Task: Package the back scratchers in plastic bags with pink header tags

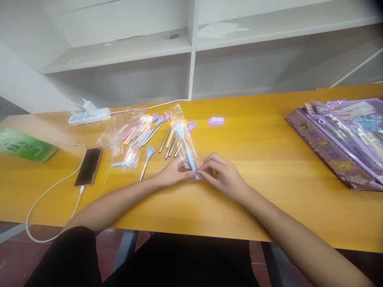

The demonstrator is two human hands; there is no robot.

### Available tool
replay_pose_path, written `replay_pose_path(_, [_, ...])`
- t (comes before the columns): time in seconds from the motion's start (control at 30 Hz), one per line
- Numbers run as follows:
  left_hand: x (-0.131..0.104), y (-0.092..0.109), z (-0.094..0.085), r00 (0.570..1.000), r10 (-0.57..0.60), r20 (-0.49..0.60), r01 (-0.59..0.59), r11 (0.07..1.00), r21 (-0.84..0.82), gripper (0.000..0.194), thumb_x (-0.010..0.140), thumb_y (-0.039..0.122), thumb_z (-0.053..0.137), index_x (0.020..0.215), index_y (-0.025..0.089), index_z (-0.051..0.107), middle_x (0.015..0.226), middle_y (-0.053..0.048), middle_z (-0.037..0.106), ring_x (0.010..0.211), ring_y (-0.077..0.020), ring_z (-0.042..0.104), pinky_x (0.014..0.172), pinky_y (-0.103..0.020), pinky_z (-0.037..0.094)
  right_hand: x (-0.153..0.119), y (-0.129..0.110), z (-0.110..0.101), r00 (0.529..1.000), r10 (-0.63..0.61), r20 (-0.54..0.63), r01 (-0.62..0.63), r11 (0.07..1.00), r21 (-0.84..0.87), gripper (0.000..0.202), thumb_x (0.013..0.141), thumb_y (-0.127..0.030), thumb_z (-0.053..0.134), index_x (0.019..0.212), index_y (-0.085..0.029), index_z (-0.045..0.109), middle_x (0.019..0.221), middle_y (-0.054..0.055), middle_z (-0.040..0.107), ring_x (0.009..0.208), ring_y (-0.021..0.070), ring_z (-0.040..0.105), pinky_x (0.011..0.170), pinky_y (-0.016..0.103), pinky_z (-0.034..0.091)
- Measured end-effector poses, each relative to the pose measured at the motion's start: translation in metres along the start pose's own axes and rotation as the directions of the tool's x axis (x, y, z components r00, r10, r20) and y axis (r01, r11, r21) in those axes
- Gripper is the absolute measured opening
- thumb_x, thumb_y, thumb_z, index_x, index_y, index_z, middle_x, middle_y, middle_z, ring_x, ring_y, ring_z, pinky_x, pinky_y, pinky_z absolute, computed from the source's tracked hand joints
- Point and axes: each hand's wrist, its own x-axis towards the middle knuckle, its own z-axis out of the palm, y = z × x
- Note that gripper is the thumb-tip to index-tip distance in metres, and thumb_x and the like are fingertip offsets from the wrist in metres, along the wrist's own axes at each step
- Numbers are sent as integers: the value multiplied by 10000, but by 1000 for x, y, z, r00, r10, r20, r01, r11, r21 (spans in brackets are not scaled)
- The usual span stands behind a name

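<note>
A blue back scratcher (189,155) with a claw-shaped head lies inside a clear plastic bag (194,148), its handle end toward me. My left hand (177,172) is closed on it near the handle's lower end. With thumb and fingertips together, my right hand (223,175) pinches the bag's near end; the fingertips partly hide that end. Left of my hands a loose blue scratcher head on a metal rod (145,163) lies beside a blue handle (119,164) partly covered by clear film. Behind them are several more scratchers (146,129) in pink, yellow, purple and blue.
A small stack of pink-purple cards (216,121) lies behind my right hand. At the right stands a purple printed box (332,151) full of bagged scratchers. A phone (88,166) on a white cable, a power strip (89,116) and a green bottle (26,145) occupy the left.
</note>
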Motion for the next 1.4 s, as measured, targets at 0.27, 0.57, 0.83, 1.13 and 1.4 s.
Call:
replay_pose_path(0.27, [-2,5,4,999,-32,21,32,999,13,496,795,401,893,1132,164,615,1094,-106,757,1004,-216,738,951,-374,562,1,4,1,979,113,-172,-128,989,-80,159,991,-294,687,876,-225,601,859,22,592,665,140,547,599,303,459])
replay_pose_path(0.57, [-2,5,2,998,-46,37,47,999,-20,497,815,401,878,1152,161,603,1081,-133,783,1012,-249,764,963,-403,566,4,6,-25,962,227,-155,-224,974,35,66,1044,-297,564,1080,-245,584,921,38,616,749,171,584,660,326,487])
replay_pose_path(0.83, [1,2,-1,1000,-1,-4,1,1000,16,437,837,441,849,1113,151,673,1049,-84,755,966,-202,719,926,-341,537,2,-2,-11,982,41,186,-75,980,182,86,1020,-312,652,971,-241,656,965,37,589,750,145,576,672,308,493])
replay_pose_path(1.13, [-1,8,4,997,-13,-72,10,999,-38,422,803,475,869,1004,152,687,957,-49,719,906,-185,677,888,-324,529,2,0,-2,986,142,91,-153,978,139,186,1015,-330,648,868,-227,601,864,22,563,709,151,537,633,306,461])
replay_pose_path(1.4, [-1,6,3,999,-25,-35,22,996,-83,396,838,451,847,1037,151,683,994,-69,732,913,-193,704,869,-337,558,2,0,-2,985,149,86,-158,980,120,210,1034,-357,612,869,-229,578,861,33,571,716,163,536,636,316,459])
